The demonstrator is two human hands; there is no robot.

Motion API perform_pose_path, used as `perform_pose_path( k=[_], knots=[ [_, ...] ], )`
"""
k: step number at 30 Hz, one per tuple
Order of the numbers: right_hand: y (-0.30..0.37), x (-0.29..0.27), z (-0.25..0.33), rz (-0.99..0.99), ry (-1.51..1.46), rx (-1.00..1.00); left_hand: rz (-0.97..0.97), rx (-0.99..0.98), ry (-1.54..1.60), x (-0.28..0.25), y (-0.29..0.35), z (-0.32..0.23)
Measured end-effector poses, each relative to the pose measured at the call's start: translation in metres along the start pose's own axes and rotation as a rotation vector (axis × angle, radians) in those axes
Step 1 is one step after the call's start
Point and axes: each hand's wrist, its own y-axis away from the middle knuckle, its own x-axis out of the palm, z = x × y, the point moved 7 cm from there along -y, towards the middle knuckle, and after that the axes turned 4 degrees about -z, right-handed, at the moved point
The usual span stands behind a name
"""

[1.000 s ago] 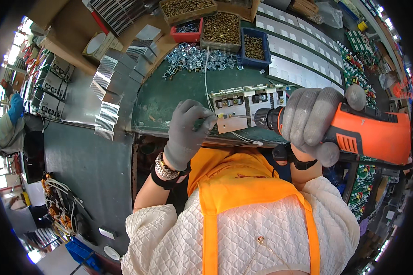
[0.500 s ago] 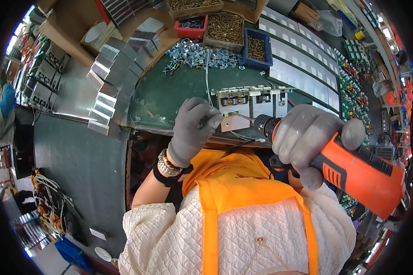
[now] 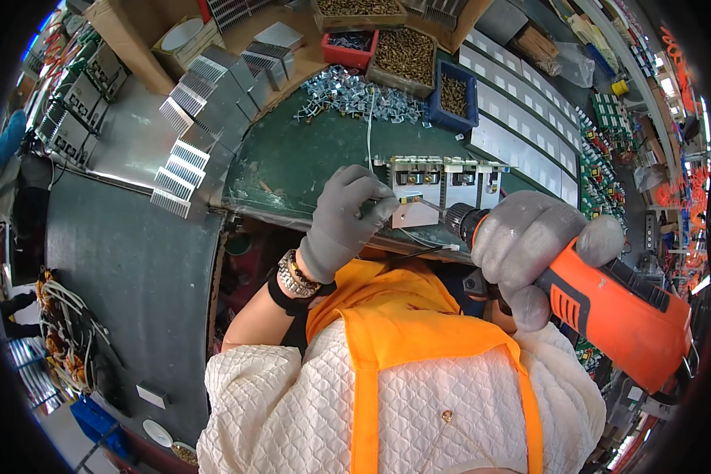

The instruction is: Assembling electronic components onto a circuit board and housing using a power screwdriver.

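Note:
An orange-and-black power screwdriver (image 3: 620, 320) fills the grip of my gloved right hand (image 3: 529, 249). Its thin bit points left, reaching the lower part of a metal heat sink plate (image 3: 415, 215) near the bench's front edge. Black components and a circuit board strip (image 3: 419, 161) run along the plate's far side. On the left of the plate is my gloved left hand (image 3: 346, 225), thumb and fingers pinched together beside the bit's tip. Whatever those fingers may hold is too small to make out.
A heap of small metal clips (image 3: 355, 99) lies behind the plate. Beyond it stand a red bin (image 3: 349, 54), a wooden box of brass-coloured screws (image 3: 401, 59) and a blue bin (image 3: 453, 95). Finned heat sinks (image 3: 183, 170) stand left; long metal panels (image 3: 521, 118) lie right.
The whole view has shifted slightly, with the bench things now a little farther right. Both hands keep the same pose, with the screwdriver bit still at the plate.

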Motion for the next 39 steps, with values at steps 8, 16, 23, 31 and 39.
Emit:
perform_pose_path(
  k=[8,16,23,31,39],
  knots=[
    [-0.003,0.007,-0.012,0.204,-0.089,0.125,-0.006,-0.038,-0.025,-0.003,0.003,0.007],
    [-0.002,-0.005,-0.002,0.12,-0.01,-0.056,0.05,-0.197,0.081,0.0,-0.005,0.006],
    [0.003,-0.004,-0.003,0.079,-0.009,0.039,0.112,-0.178,0.032,0.0,-0.006,0.006],
    [-0.006,-0.002,0.003,0.101,0.018,0.035,0.106,-0.168,0.037,0.002,-0.009,0.001],
    [-0.009,0.0,0.007,0.194,0.13,0.047,0.142,-0.195,0.021,0.001,-0.01,0.002]
  ],
)
